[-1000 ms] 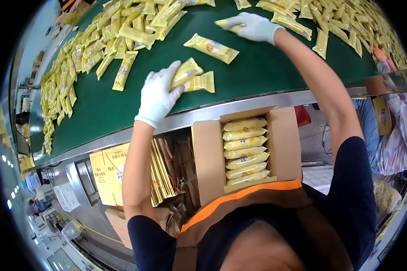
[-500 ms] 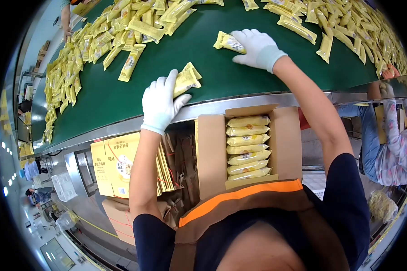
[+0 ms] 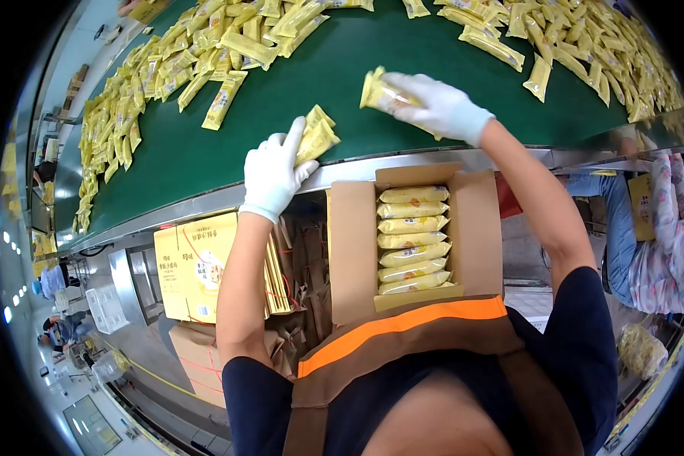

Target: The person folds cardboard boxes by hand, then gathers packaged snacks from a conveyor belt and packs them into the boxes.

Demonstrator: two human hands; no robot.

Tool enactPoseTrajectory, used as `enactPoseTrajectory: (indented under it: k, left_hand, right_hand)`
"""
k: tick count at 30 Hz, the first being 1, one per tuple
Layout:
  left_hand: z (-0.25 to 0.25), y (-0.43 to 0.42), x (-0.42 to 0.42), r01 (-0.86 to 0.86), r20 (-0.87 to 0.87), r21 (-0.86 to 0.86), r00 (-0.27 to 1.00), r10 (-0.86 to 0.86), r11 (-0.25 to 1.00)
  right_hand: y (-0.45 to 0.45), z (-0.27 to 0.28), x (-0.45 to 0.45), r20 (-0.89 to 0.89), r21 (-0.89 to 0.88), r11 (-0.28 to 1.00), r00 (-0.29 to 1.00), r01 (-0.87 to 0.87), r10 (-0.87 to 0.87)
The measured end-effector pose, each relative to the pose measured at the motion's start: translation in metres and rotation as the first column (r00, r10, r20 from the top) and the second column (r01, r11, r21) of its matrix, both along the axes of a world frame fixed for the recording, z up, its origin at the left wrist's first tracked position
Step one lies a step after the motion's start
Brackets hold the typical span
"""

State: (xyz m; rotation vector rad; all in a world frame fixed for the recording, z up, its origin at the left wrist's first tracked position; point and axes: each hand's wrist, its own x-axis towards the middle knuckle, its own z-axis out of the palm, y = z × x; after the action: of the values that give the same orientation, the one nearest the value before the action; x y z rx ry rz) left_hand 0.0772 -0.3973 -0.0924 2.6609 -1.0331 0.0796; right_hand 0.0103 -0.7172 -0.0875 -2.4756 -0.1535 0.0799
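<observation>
My left hand (image 3: pixel 272 173), in a white glove, is closed around yellow snack packets (image 3: pixel 317 140) by the near edge of the green belt; they look like two, one over the other. Farther right above the belt, my gloved right hand (image 3: pixel 439 106) grips another yellow snack packet (image 3: pixel 375 90) from above. Motion smears it a little, and the fingers partly cover the packet. Between my arms stands an open cardboard box (image 3: pixel 355 254), its flaps folded outward. Inside, a column of yellow packets (image 3: pixel 413 242) lies stacked in a row.
Loose packets heap on the belt (image 3: pixel 281 99) at far left (image 3: pixel 228 45) and far right (image 3: pixel 577 53). A metal rail (image 3: pixel 228 205) edges the belt. Flat yellow cartons (image 3: pixel 194 266) stand left of the box. A person in a flowered sleeve (image 3: pixel 665 235) is at the right.
My right hand has drawn slightly nearer and turned, bringing its packet along. My left hand has barely shifted and keeps its packets. The box contents look the same.
</observation>
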Motion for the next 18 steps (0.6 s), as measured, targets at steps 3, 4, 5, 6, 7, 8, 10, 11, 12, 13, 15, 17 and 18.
enactPoseTrajectory:
  k: [3, 4, 5, 6, 7, 8, 10, 11, 12, 13, 15, 17, 18]
  left_hand:
    - [-0.005, 0.008, -0.001, -0.236, -0.359, -0.447, 0.931, 0.068, 0.863]
    - [0.012, 0.006, -0.003, -0.564, -0.749, -0.479, 0.663, 0.023, 0.673]
    - [0.020, 0.010, -0.013, -0.667, -0.818, -0.556, 0.545, -0.184, 0.496]
    - [0.021, 0.012, -0.020, -0.720, -0.827, -0.559, 0.443, -0.346, 0.411]
    - [0.022, 0.011, -0.024, -0.771, -0.792, -0.544, 0.340, -0.508, 0.331]
    - [0.019, 0.009, -0.028, -0.807, -0.720, -0.526, 0.255, -0.645, 0.268]
    - [0.028, -0.010, -0.047, -0.817, -0.653, -0.521, 0.195, -0.732, 0.247]
    - [0.029, -0.019, -0.054, -0.802, -0.598, -0.544, 0.164, -0.785, 0.247]
    - [0.029, -0.029, -0.061, -0.777, -0.594, -0.572, 0.170, -0.786, 0.264]
    - [0.029, -0.040, -0.070, -0.750, -0.590, -0.599, 0.178, -0.788, 0.279]
    - [0.035, -0.060, -0.086, -0.678, -0.733, -0.601, 0.255, -0.631, 0.424]
    - [0.043, -0.077, -0.105, 0.008, -0.544, -0.641, 0.701, -0.461, 0.768]
    - [0.034, -0.077, -0.102, 0.380, -0.343, -0.198, 0.836, -0.428, 0.903]
  right_hand:
    - [-0.002, 0.070, -0.054, -0.145, 0.570, 0.818, 0.989, 0.079, 0.006]
    - [-0.007, 0.084, -0.072, -0.179, 0.497, 0.868, 0.977, -0.011, 0.115]
    - [-0.005, 0.086, -0.090, -0.203, 0.498, 0.853, 0.936, -0.154, 0.288]
    - [0.000, 0.078, -0.108, -0.107, 0.357, 0.843, 0.879, -0.402, 0.464]
    - [0.017, 0.073, -0.123, -0.208, 0.332, 0.831, 0.825, -0.445, 0.525]
    - [0.038, 0.055, -0.138, -0.181, 0.147, 0.839, 0.820, -0.523, 0.543]
    - [0.084, 0.014, -0.168, -0.011, -0.262, 0.829, 0.860, -0.494, 0.509]
    - [0.090, -0.008, -0.181, 0.070, -0.197, 0.842, 0.849, -0.503, 0.524]
    - [0.088, -0.010, -0.187, 0.084, -0.173, 0.857, 0.860, -0.485, 0.504]
    - [0.088, -0.005, -0.191, 0.099, -0.148, 0.871, 0.870, -0.468, 0.484]
    - [0.088, 0.012, -0.201, 0.197, -0.234, 0.892, 0.880, -0.387, 0.433]
    - [0.080, 0.023, -0.209, 0.158, -0.275, 0.905, 0.913, -0.325, 0.376]
    - [0.075, 0.023, -0.211, 0.076, -0.270, 0.912, 0.937, -0.310, 0.341]
